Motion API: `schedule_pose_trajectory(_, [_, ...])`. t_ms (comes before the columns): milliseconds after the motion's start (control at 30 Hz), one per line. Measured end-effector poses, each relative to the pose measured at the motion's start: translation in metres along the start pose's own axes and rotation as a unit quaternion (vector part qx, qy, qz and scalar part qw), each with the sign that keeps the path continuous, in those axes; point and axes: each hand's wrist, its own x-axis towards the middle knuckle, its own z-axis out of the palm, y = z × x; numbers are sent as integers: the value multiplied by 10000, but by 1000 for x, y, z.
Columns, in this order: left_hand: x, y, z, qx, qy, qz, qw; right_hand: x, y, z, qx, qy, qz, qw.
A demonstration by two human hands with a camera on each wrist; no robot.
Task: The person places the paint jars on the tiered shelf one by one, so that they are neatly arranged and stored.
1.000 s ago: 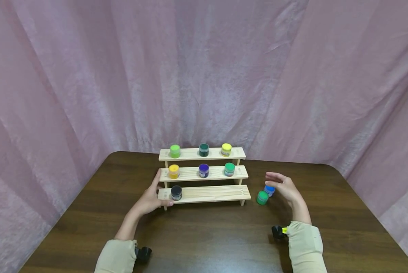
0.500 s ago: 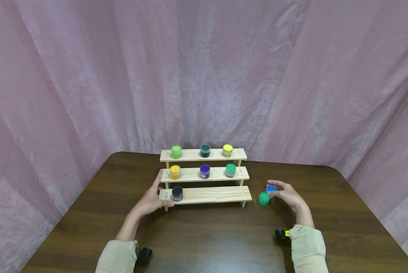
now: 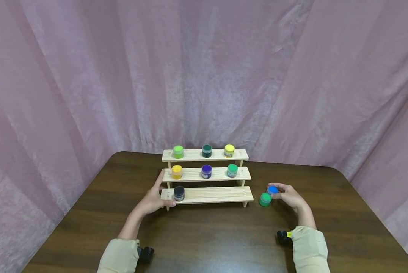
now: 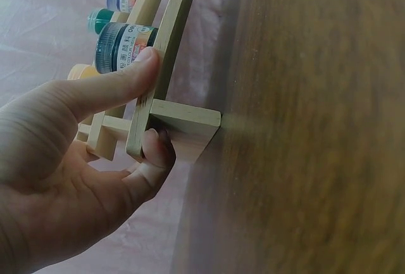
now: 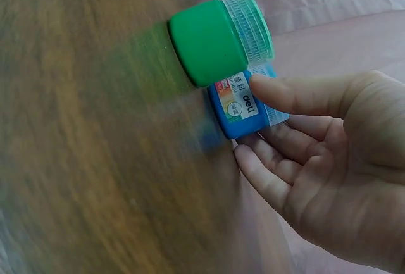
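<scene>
A three-tier wooden rack [image 3: 214,195] stands on the table. My left hand [image 3: 151,201] grips the left end of its lowest shelf. In the left wrist view the thumb lies over the board, beside a black paint jar [image 4: 109,47], and a finger curls beneath. Right of the rack, my right hand [image 3: 291,198] pinches a blue paint jar [image 5: 223,111] between thumb and fingers. The jar looks upright and low at the table. Just in front of it stands a green paint jar [image 5: 205,41], which partly hides the blue one in the right wrist view.
The top shelf bears light green [image 3: 178,152], dark green [image 3: 206,151] and yellow [image 3: 229,151] jars. On the middle shelf are orange-yellow [image 3: 177,172], purple [image 3: 206,172] and green [image 3: 232,171] jars. A pink curtain [image 3: 204,76] hangs behind the brown table [image 3: 204,239].
My right hand has come down onto the blue jar, and its thumb and fingers have closed around it. My left hand keeps its grip on the rack. The head view has shifted slightly.
</scene>
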Motion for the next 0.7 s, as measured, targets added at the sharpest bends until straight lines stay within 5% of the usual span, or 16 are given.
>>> schedule_pose_trajectory(700, [2,-1,1,239,121,-19,9996,0,-8,-1,67,630,140,9979])
